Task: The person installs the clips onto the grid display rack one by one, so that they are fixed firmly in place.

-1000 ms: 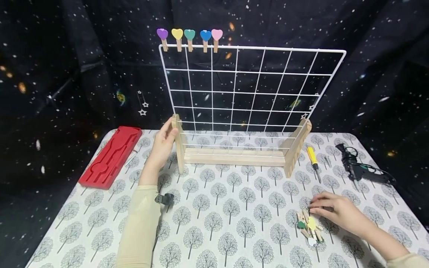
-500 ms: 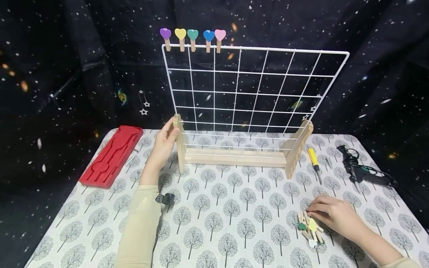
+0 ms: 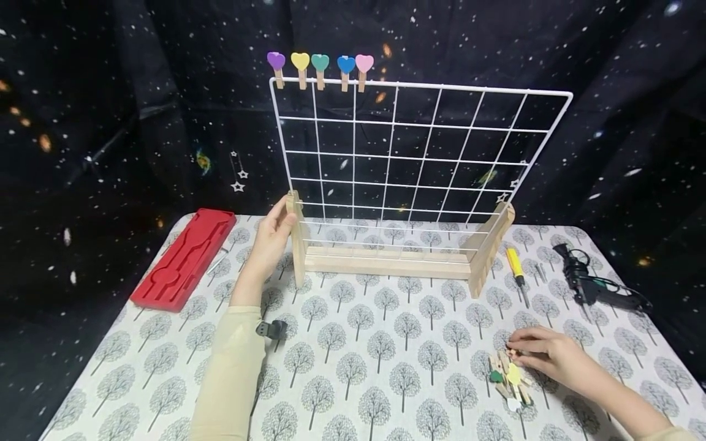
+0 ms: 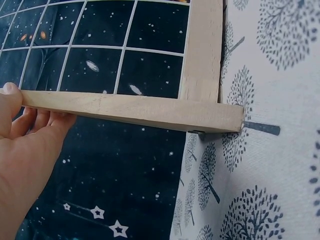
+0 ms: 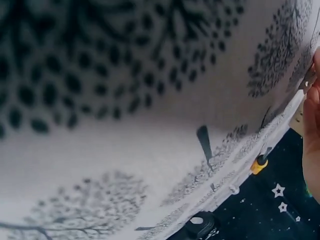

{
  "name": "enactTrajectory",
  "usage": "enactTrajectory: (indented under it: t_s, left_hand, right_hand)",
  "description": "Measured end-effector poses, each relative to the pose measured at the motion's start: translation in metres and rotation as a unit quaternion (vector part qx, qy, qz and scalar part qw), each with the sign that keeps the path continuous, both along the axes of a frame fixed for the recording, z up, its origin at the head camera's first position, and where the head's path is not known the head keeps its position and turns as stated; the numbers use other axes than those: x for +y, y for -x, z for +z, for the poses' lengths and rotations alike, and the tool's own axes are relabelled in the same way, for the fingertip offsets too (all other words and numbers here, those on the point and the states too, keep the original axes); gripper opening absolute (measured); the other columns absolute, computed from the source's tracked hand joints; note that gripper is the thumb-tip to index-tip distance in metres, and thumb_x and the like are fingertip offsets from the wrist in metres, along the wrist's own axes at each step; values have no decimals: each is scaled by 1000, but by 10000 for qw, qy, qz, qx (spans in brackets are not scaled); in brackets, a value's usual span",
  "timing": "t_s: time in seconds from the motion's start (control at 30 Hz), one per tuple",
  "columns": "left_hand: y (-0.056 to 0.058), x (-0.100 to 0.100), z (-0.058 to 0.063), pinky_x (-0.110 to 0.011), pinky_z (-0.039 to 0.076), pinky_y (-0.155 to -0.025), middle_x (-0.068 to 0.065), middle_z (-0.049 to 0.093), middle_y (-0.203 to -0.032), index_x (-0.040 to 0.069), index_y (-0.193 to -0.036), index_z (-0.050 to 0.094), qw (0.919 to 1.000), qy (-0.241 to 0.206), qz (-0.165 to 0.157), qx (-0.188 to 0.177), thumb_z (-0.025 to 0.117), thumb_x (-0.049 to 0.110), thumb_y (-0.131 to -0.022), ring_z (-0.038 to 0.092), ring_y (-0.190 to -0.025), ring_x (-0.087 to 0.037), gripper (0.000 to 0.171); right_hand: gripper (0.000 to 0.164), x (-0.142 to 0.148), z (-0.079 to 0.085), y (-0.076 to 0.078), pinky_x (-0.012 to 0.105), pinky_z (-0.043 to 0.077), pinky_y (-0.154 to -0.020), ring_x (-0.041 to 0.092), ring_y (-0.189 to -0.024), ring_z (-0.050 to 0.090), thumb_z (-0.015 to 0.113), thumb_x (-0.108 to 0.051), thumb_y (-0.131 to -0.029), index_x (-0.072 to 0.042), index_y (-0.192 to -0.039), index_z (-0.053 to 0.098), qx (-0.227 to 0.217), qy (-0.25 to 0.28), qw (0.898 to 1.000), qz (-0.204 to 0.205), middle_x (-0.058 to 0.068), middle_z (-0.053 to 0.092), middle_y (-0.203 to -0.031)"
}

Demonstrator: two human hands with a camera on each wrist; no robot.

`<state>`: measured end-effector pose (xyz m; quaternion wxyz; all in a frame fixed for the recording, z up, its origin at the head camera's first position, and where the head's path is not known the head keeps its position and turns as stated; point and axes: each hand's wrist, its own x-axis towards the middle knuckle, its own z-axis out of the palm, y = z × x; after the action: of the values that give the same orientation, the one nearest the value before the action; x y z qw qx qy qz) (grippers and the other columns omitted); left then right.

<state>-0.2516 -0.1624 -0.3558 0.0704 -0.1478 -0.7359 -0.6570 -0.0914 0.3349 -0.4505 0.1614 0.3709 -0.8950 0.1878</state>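
Observation:
My left hand (image 3: pixel 271 236) grips the upright wooden side piece (image 3: pixel 296 239) of a stand, thumb on the near face. In the left wrist view its fingers curl under that wooden piece (image 4: pixel 130 108). A white wire grid (image 3: pixel 388 124) rises from the stand, leaning back. Heart-topped clothespins in purple (image 3: pixel 276 61), yellow (image 3: pixel 300 61), green, blue and pink are clipped along its top left bar. At the lower right my right hand (image 3: pixel 557 355) pinches a small clothespin (image 3: pixel 513 353), mostly hidden by the fingers, at a pile of loose clothespins (image 3: pixel 510 380).
A red moulded tray (image 3: pixel 184 260) lies at the left of the tree-patterned cloth (image 3: pixel 380 367). A yellow-handled screwdriver (image 3: pixel 515 266) and a black tool with a cable (image 3: pixel 579 275) lie at the right. A dark starry curtain (image 3: pixel 138 153) hangs behind.
My right hand first shifts slightly left over the pile; now a small clothespin shows between its fingertips. The left hand keeps its grip on the stand; the head view shifts slightly.

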Motion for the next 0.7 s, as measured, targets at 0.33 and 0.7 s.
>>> enactTrajectory:
  t_s: [0.33,0.7]
  left_hand:
    - [2,-1,-1,-33,25,-105,-12,27,-140,7,-138,22,9999,25,-58,82,41,22,-91,27,-127,-21,52]
    - [1,0,0,-33,26,-105,-13,28,-139,8,-138,23,10000,21,-32,75,42,21,-91,28,-127,-21,52]
  right_hand:
    - [26,-9,5,-3,28,51,-68,16,-79,61,57,-29,-81,-9,-93,68,1189,-851,9884,406,1,65,-90]
    - [24,-8,7,1,24,51,-64,12,-75,61,64,-25,-74,-11,-93,65,1007,-773,9899,-637,-3,64,-88]
